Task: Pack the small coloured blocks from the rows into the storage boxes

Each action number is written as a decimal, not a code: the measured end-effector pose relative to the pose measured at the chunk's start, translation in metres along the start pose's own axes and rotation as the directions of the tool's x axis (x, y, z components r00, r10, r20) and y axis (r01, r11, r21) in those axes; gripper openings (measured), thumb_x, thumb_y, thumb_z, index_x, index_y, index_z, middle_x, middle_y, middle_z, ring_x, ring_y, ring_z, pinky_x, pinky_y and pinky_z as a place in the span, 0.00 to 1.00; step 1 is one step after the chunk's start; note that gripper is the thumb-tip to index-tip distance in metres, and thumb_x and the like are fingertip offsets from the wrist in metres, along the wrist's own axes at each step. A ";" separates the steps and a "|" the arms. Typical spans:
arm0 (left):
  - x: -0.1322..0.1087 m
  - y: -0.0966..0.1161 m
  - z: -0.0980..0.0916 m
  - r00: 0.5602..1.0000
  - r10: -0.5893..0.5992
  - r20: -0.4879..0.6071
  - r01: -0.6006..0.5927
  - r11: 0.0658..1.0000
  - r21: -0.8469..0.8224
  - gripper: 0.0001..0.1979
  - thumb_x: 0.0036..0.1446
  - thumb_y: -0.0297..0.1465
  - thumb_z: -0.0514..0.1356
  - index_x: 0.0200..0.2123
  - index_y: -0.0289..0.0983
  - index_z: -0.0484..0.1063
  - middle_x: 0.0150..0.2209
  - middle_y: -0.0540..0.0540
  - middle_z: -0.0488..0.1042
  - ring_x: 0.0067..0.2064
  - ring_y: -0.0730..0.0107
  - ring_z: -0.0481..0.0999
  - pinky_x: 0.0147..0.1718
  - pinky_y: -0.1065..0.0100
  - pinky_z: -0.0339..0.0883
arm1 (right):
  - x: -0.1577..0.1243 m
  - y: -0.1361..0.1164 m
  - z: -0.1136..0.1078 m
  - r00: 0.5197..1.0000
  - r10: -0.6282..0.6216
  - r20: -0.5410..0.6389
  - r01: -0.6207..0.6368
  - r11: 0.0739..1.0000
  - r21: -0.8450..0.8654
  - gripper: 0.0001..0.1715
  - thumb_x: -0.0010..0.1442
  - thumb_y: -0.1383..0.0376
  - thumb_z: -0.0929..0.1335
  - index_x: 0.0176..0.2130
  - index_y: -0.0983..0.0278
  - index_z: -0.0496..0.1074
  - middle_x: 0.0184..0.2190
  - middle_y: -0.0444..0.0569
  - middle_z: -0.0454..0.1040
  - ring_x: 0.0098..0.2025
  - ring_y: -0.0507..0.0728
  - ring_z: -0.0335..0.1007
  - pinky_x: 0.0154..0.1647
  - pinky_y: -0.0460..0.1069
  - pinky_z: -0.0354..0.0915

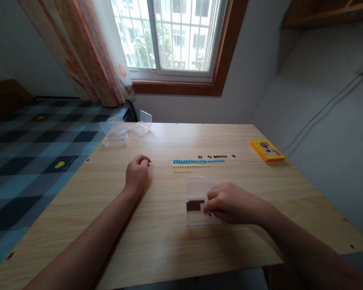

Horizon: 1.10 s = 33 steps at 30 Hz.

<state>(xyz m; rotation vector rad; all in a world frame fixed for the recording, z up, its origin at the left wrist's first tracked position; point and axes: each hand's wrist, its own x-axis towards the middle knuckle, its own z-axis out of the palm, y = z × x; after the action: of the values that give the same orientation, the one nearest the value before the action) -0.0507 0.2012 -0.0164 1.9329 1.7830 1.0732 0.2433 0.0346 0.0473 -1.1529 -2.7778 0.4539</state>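
My right hand (pixel 230 202) rests on a clear baseplate (pixel 197 188) lying on the wooden table (pixel 157 241). Its fingers are pinched together at the edge of a patch of dark brown bricks (pixel 194 205) set on the plate; whatever sits in the pinch is too small to see. My left hand (pixel 137 172) lies on the table to the left, curled into a loose fist with nothing visible in it. Beyond the plate lie rows of tiny bricks: blue (pixel 198 161), pale and yellow (pixel 183 169), and dark brown ones (pixel 217 156).
Clear plastic boxes and lids (pixel 121 131) stand at the table's far left corner. A yellow box (pixel 266 150) lies at the far right. A bed with a checked cover (pixel 33 141) is on the left; a window and curtain are behind.
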 end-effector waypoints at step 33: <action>-0.088 0.078 -0.026 0.307 0.528 0.792 -0.682 0.702 -0.204 0.29 0.56 0.43 0.69 0.59 0.42 0.70 0.44 0.44 0.83 0.42 0.53 0.83 0.37 0.63 0.70 | -0.004 0.001 0.028 0.987 0.097 -0.132 -0.098 0.995 0.001 0.09 0.63 0.70 0.68 0.33 0.61 0.78 0.27 0.43 0.76 0.25 0.49 0.62 0.28 0.47 0.50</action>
<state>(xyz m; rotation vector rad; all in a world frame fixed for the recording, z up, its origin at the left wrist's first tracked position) -0.0077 0.0967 0.0250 2.6677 0.5844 -0.0011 0.2416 0.0257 0.0200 -1.2755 -2.6217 0.3642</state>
